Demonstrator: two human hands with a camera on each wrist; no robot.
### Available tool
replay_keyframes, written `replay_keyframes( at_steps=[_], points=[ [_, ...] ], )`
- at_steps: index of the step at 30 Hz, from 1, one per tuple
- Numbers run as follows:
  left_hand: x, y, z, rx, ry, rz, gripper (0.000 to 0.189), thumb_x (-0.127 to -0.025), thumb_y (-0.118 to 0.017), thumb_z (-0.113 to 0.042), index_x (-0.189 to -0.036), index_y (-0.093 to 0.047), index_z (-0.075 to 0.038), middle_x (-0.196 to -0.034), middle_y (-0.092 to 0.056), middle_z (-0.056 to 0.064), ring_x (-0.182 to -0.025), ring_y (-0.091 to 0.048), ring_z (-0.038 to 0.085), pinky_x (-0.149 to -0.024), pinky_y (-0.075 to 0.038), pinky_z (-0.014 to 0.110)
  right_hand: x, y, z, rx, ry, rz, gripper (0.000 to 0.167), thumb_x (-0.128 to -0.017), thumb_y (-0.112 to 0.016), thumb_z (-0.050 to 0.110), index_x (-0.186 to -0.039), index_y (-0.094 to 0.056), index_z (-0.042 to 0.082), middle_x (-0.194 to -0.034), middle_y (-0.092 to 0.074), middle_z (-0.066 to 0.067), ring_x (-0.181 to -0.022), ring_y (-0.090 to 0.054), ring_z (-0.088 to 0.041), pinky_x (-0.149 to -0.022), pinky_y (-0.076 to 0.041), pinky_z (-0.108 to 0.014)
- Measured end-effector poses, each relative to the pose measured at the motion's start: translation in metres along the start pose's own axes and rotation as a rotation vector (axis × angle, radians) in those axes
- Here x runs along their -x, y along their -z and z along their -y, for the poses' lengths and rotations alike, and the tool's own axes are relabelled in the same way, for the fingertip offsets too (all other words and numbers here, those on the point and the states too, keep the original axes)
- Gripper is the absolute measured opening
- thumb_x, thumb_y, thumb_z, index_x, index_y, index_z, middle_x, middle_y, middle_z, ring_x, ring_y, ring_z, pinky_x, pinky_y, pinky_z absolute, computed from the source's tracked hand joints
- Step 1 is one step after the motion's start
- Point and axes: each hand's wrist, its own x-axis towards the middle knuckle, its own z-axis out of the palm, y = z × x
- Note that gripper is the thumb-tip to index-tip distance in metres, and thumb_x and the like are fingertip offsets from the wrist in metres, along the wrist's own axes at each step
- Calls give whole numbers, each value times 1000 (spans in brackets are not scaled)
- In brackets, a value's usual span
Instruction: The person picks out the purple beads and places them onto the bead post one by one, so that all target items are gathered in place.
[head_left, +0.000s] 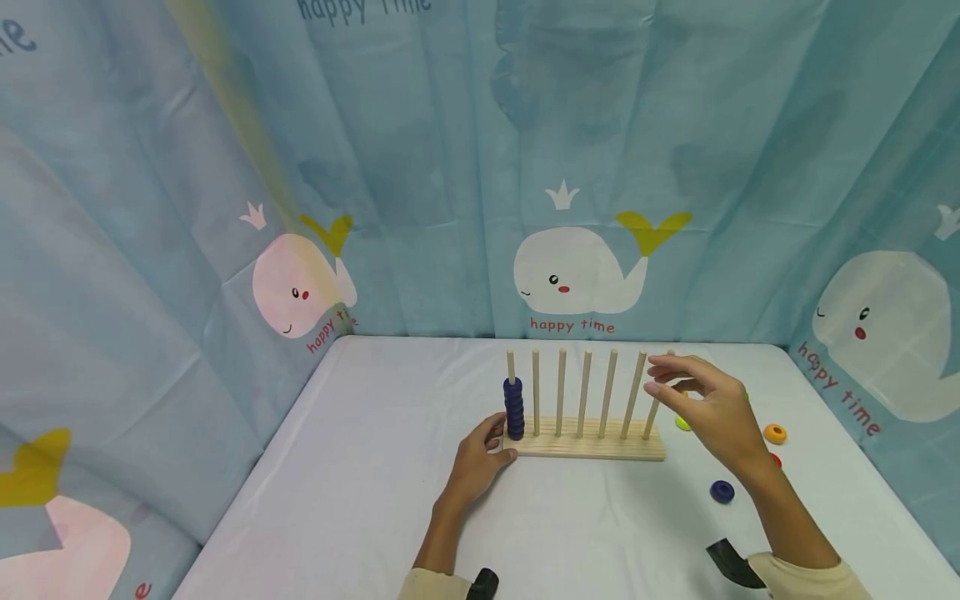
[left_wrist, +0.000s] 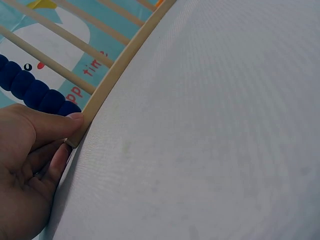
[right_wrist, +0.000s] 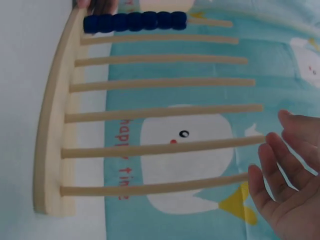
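Observation:
A wooden peg rack [head_left: 592,447] stands on the white table, with a row of several upright pegs on its flat base. Several dark blue beads [head_left: 513,408] are stacked on its leftmost peg, whose top stays bare. My left hand [head_left: 477,467] grips the base at its left end, the thumb [left_wrist: 75,116] lying near the lowest bead. Over at the right end, my right hand [head_left: 708,408] is raised beside the tops of the last pegs. Its fingers [right_wrist: 272,165] are apart and loosely bent, and no bead shows between them.
Right of the rack lie a loose dark blue bead [head_left: 722,492], an orange bead [head_left: 776,433], a red bead [head_left: 776,460] partly behind the right wrist, and a yellow-green bead [head_left: 682,423]. A whale-print curtain [head_left: 442,208] hangs behind the table [head_left: 360,483].

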Motion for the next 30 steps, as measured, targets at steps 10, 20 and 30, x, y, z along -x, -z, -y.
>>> replay_keyframes(
  at_steps=[10,20,30],
  points=[
    [0,0,1,-8,-2,-3,65,-94,-79,-8,-154,-54,-9,-149,-62,14,-137,-60,31,-115,-52,45,18,10,-24,46,-60,30,35,-97,-78,12,-132,-72,7,-112,-75,-9,-102,-62,8,-89,-47,-1],
    [0,-1,2,-8,-18,1,64,-95,-78,-8,-154,-54,-10,-151,-60,13,-138,-59,30,-114,-52,44,34,22,-48,63,-175,122,49,-97,-80,22,-141,-65,6,-118,-73,-12,-100,-62,9,-80,-54,-7],
    [1,-2,-1,-30,8,-8,64,-95,-77,-9,-155,-54,-11,-149,-62,12,-136,-60,30,-114,-53,42,48,35,-70,183,-307,243,57,-96,-81,32,-142,-64,4,-122,-75,-16,-98,-60,13,-78,-53,-9]
  ],
)
